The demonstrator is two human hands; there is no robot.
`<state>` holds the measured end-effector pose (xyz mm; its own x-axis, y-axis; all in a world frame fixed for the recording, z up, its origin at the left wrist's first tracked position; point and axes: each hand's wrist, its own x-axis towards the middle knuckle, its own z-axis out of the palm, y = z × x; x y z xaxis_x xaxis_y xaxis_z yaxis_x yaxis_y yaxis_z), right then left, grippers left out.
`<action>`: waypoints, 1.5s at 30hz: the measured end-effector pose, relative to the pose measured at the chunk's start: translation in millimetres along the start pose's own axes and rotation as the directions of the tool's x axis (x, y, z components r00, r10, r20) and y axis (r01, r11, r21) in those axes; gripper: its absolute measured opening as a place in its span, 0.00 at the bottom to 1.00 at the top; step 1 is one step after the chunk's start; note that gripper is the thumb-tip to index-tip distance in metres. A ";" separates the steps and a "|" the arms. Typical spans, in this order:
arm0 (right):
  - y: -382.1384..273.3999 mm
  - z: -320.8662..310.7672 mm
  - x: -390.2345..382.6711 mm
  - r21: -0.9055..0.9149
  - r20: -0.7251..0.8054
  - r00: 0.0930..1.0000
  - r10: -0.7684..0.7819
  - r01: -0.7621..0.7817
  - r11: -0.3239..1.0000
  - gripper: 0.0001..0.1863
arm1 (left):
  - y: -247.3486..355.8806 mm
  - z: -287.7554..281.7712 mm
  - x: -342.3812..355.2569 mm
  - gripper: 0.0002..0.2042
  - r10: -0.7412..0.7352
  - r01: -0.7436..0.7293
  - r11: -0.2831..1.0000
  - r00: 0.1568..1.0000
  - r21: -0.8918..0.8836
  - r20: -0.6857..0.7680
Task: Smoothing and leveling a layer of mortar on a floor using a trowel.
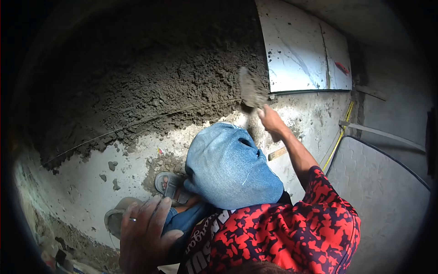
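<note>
My right hand (273,121) grips a trowel (250,89), blurred and coated with grey mortar, at the edge of a thick bed of wet mortar (150,73) beside white marbled tiles (294,50). A thin string (114,131) crosses the mortar toward the tile corner. My left hand (148,226) hangs at the lower left with fingers stretched out, a ring on one, near my leg and a grey object (116,215) it partly hides. My bent knee (228,169) in blue jeans fills the middle, with a sandalled foot (166,185) beside it.
A red tool (342,68) lies on the tiles. At the right are a yellow strip (346,114), a metal straightedge (383,132), a grey slab (374,192) and wood pieces (277,153). The rough pale floor (91,192) carries scattered mortar lumps.
</note>
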<state>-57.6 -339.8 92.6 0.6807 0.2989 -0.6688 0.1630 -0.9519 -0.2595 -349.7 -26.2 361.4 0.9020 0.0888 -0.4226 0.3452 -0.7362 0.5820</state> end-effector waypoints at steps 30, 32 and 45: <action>-312.5 132.4 38.9 0.069 0.585 0.551 -0.595 0.697 0.714 0.22 | -4.5 5.7 -25.7 0.27 -0.028 0.029 0.999 0.999 0.039 -0.021; -286.7 85.5 49.8 0.036 0.545 0.624 -0.560 0.650 0.759 0.23 | -5.4 6.1 -21.6 0.29 -0.023 0.024 1.000 0.999 0.016 -0.032; -43.0 -71.0 47.1 0.295 -0.201 0.977 -0.068 0.126 0.947 0.23 | -9.8 3.4 -17.8 0.30 0.031 -0.031 0.999 0.999 0.014 -0.043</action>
<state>18.2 -289.6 121.7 0.7976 0.3430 -0.4962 0.0297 -0.8439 -0.5356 -370.0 -22.8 360.8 0.9226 0.0943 -0.3742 0.3136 -0.7482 0.5847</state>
